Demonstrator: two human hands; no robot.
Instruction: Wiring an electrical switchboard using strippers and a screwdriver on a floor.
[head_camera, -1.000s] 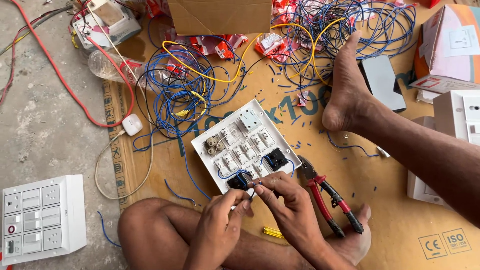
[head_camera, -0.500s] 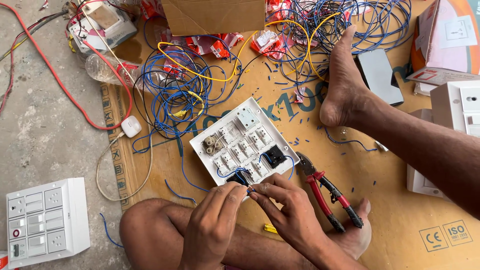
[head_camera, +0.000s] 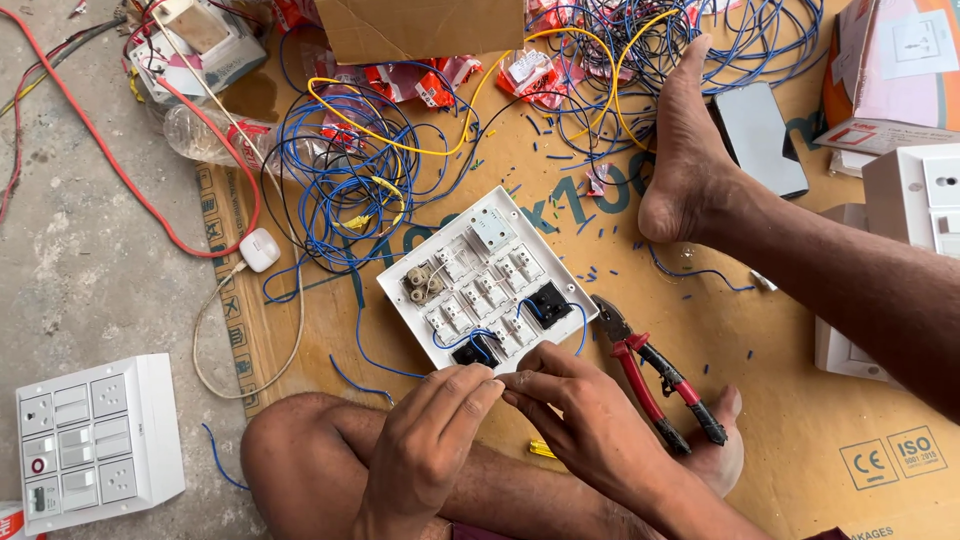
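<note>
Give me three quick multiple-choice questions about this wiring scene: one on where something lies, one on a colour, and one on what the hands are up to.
1. Where do the pliers lie?
A. on the concrete, left of the cardboard
B. on the cardboard, right of the switch plate
C. on top of the switch plate

2. What colour are most of the loose wires coiled above the plate?
A. blue
B. green
C. white

3. What are the left hand and right hand doing?
A. resting flat on the knees
B. gripping the pliers
C. fingertips pinched together at the plate's near edge

Answers:
1 B, the red-handled pliers lie on the cardboard just right of the plate.
2 A, the tangle is mainly blue, with a few yellow strands.
3 C, both hands meet at the plate's near edge, by the blue wires there; what they pinch is too small to tell.
</note>
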